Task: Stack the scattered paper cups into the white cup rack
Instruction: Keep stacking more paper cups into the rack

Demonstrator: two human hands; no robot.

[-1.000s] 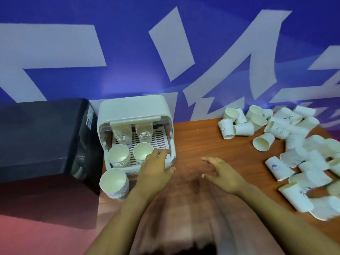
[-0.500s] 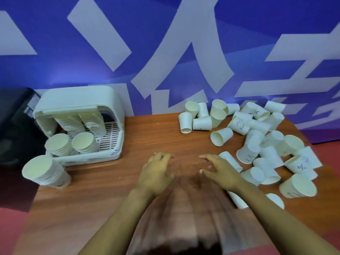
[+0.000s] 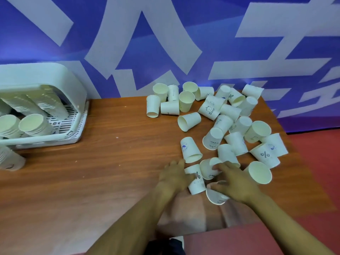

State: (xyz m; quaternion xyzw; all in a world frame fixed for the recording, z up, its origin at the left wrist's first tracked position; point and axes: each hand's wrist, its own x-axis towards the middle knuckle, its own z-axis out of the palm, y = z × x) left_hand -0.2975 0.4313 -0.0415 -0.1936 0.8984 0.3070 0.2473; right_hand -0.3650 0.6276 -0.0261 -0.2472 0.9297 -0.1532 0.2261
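Note:
Several white paper cups (image 3: 189, 121) lie scattered over the right half of the wooden table (image 3: 110, 162), most on their sides. The white cup rack (image 3: 73, 83) stands at the far left with cup stacks (image 3: 31, 125) inside it. My left hand (image 3: 173, 176) has reached the near edge of the pile, and its fingers touch the side of a cup with a percent mark (image 3: 197, 183). My right hand (image 3: 234, 181) is spread beside it, fingertips on the rim of a lying cup (image 3: 208, 169), thumb over another cup (image 3: 215, 196).
Another stack of cups (image 3: 9, 161) stands on the table in front of the rack at the left edge. A blue and white banner wall (image 3: 165, 43) runs behind the table. Red floor (image 3: 316, 162) shows past the table's right edge.
The view has swung right from the rack to the cup pile. Both hands moved away from the rack, forward and right, and now touch cups at the pile's near edge.

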